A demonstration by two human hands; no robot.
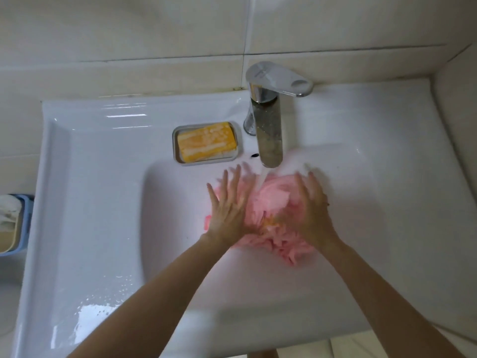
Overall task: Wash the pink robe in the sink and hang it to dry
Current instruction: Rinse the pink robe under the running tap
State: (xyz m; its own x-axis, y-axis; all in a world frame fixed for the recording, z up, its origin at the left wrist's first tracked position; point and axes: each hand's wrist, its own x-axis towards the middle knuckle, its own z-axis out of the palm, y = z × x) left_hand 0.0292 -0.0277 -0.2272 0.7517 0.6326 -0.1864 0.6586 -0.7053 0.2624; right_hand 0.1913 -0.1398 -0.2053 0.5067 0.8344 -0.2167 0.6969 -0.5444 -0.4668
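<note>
The pink robe (pixel 268 202) lies bunched up in the bowl of the white sink (pixel 180 254), under the chrome faucet (pixel 268 130). Water runs from the spout onto the cloth. My left hand (pixel 228 205) lies on the robe's left side with fingers spread and straight. My right hand (pixel 313 208) presses on its right side, fingers straight too. Both hands are motion-blurred. Between the hands, part of the cloth looks yellowish. Much of the robe is hidden under my hands.
A yellow bar of soap (pixel 206 142) sits in a grey dish (pixel 240 140) on the sink's ledge, left of the faucet. A blue basket (pixel 24 223) stands off the sink's left edge. Tiled wall lies behind; the ledge at left is wet.
</note>
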